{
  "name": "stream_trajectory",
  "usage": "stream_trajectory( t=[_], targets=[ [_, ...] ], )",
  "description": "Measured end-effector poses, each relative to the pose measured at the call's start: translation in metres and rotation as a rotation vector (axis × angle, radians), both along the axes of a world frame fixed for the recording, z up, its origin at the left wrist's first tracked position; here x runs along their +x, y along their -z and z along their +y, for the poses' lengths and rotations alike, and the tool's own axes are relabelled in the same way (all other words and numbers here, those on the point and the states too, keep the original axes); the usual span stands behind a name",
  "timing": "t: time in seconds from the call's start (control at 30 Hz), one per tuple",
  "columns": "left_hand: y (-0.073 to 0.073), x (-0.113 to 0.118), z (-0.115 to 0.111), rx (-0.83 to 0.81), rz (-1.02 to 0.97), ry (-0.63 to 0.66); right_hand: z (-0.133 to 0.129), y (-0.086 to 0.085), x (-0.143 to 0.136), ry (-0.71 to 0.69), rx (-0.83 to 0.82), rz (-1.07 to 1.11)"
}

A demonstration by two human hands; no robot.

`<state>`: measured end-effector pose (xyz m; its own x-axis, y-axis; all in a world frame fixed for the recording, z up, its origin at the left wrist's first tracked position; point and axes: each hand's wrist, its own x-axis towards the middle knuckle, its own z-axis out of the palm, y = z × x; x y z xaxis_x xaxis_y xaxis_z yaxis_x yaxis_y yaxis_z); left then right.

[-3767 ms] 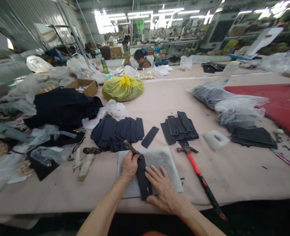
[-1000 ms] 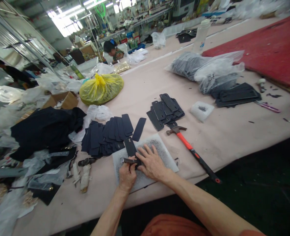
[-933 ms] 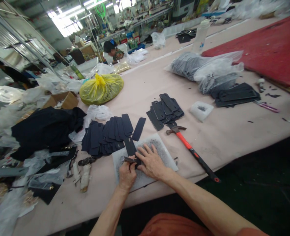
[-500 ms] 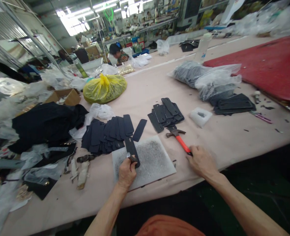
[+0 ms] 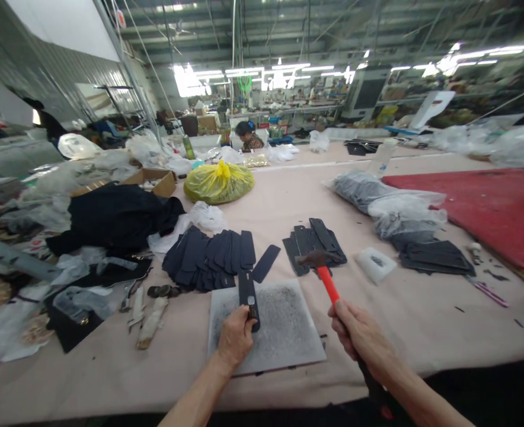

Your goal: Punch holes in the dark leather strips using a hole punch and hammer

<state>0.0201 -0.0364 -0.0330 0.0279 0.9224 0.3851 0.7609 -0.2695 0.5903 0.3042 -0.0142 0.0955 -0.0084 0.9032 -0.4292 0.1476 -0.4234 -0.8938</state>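
Observation:
My left hand [image 5: 235, 339] pinches a small metal punch [image 5: 251, 302], held over a dark strip [image 5: 245, 283]. That strip lies on a pale, scuffed board [image 5: 291, 326] and reaches past its far edge. My right hand [image 5: 360, 332] is wrapped round the red and black handle of a claw hammer [image 5: 328, 286], raised to the right of the board. Behind the hammer head lies a stack of dark pieces with small slots [image 5: 304, 240]. Left of it are a fanned pile of dark pieces [image 5: 211, 255] and one loose dark piece [image 5: 266, 263].
To the left are another hammer [image 5: 153, 323], dark cloth [image 5: 120, 216] and a yellow bag [image 5: 220, 182]. A white block [image 5: 375, 265], dark pieces [image 5: 437, 257] and a red sheet [image 5: 484, 198] sit rightward. A person [image 5: 249, 137] is across the table.
My right hand has gripped the hammer's handle and lifted it off the table. The left hand keeps the punch over the strip. My view has tilted up.

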Motion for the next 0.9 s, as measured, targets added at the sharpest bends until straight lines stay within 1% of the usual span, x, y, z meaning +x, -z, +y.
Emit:
stream_trajectory(
  t=[0.07, 0.1, 0.13, 0.17, 0.2, 0.23, 0.27, 0.33, 0.37, 0.4, 0.43, 0.47, 0.5, 0.53, 0.57, 0.6, 0.63, 0.67, 0.73, 0.77, 0.8, 0.83, 0.87, 0.9],
  targets=[
    [-0.001, 0.0, 0.0, 0.005, 0.0, 0.002, -0.002, -0.044, -0.011, -0.067, 0.332, -0.152],
    [-0.001, 0.0, 0.0, 0.006, 0.001, 0.003, -0.004, -0.061, -0.016, -0.076, 0.508, -0.253],
    [-0.002, 0.0, 0.0, 0.005, 0.001, 0.004, -0.006, -0.073, -0.021, -0.099, 0.665, -0.348],
    [-0.003, 0.0, 0.0, 0.004, 0.0, 0.008, -0.009, -0.08, -0.026, -0.14, 0.799, -0.436],
    [-0.003, 0.0, 0.0, 0.003, -0.002, 0.008, -0.011, -0.08, -0.03, -0.209, 0.893, -0.517],
    [-0.004, 0.0, 0.0, 0.004, -0.003, 0.008, -0.013, -0.078, -0.033, -0.297, 0.948, -0.597],
    [-0.005, 0.0, 0.0, 0.006, -0.003, 0.01, -0.014, -0.073, -0.035, -0.401, 0.966, -0.675],
    [-0.005, 0.0, 0.0, 0.01, -0.003, 0.015, -0.013, -0.069, -0.034, -0.583, 0.916, -0.821],
    [-0.004, 0.0, 0.0, 0.009, -0.003, 0.016, -0.011, -0.072, -0.033, -0.627, 0.887, -0.869],
    [-0.004, 0.0, 0.0, 0.006, -0.003, 0.016, -0.009, -0.08, -0.031, -0.633, 0.869, -0.887],
    [-0.003, -0.001, 0.0, 0.003, -0.003, 0.015, -0.007, -0.091, -0.029, -0.598, 0.871, -0.868],
    [-0.003, -0.001, 0.0, 0.0, -0.003, 0.014, -0.006, -0.103, -0.028, -0.527, 0.887, -0.819],
    [-0.003, -0.001, 0.0, -0.003, -0.003, 0.014, -0.006, -0.114, -0.028, -0.414, 0.913, -0.741],
    [-0.002, 0.0, 0.0, -0.005, -0.003, 0.017, -0.008, -0.121, -0.029, -0.287, 0.943, -0.647],
    [-0.002, 0.0, 0.0, -0.008, -0.004, 0.02, -0.01, -0.122, -0.03, -0.177, 0.975, -0.564],
    [-0.003, 0.0, 0.0, -0.012, -0.005, 0.023, -0.013, -0.117, -0.032, -0.133, 0.996, -0.513],
    [-0.003, 0.001, 0.0, -0.014, -0.006, 0.023, -0.015, -0.108, -0.034, -0.157, 0.996, -0.511],
    [-0.004, 0.001, 0.0, -0.012, -0.007, 0.02, -0.016, -0.096, -0.035, -0.243, 0.964, -0.554],
    [-0.006, 0.001, -0.001, 0.001, -0.008, 0.017, -0.014, -0.076, -0.034, -0.505, 0.809, -0.705],
    [-0.007, 0.0, -0.001, 0.01, -0.006, 0.017, -0.011, -0.071, -0.032, -0.588, 0.725, -0.766],
    [-0.008, -0.001, -0.001, 0.015, -0.004, 0.018, -0.008, -0.072, -0.03, -0.611, 0.675, -0.795],
    [-0.008, -0.002, 0.0, 0.018, -0.004, 0.018, -0.005, -0.079, -0.029, -0.578, 0.675, -0.793],
    [-0.008, -0.002, 0.0, 0.017, -0.004, 0.019, -0.002, -0.088, -0.028, -0.509, 0.71, -0.762],
    [-0.007, -0.002, 0.0, 0.013, -0.006, 0.023, -0.001, -0.099, -0.028, -0.397, 0.763, -0.704]
  ],
)
